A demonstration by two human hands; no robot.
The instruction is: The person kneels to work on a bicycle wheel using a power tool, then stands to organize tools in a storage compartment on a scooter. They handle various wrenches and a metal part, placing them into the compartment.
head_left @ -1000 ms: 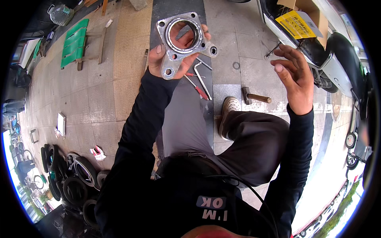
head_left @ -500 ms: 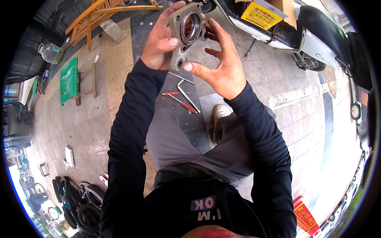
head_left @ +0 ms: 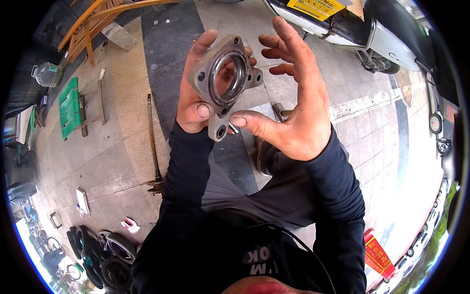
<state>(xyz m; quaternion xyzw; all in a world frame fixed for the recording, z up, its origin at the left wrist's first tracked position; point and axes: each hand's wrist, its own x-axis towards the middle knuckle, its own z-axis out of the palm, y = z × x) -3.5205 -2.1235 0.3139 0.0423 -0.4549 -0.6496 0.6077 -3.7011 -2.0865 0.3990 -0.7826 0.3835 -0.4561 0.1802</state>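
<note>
A grey cast-metal bearing housing (head_left: 202, 87) is tilted up in front of me, with a round bore, a dark inner ring and several bolt holes in its lugs. My left hand (head_left: 188, 109) grips it from the left, thumb on the near face and fingers behind. Close by on the right, my right hand (head_left: 308, 110) is open with its fingers apart. Its thumb tip comes next to the housing's lower lug; whether it touches, I cannot tell. Behind that lug, only a bit of a shiny metal tool (head_left: 235, 129) shows on the floor.
A long rusty shaft (head_left: 153, 142) lies left of my left forearm. Farther left are a green-topped low stool (head_left: 69, 108) and a plastic jug (head_left: 47, 74). A wooden chair (head_left: 88, 34) stands far left, a white scooter (head_left: 338, 35) far right. Tyres (head_left: 105, 259) are piled near left.
Both hands and the housing have come lower in the picture, and the housing looks larger. My right fingers are more spread. The shaft has come into sight beside my left forearm; the floor tools are mostly hidden.
</note>
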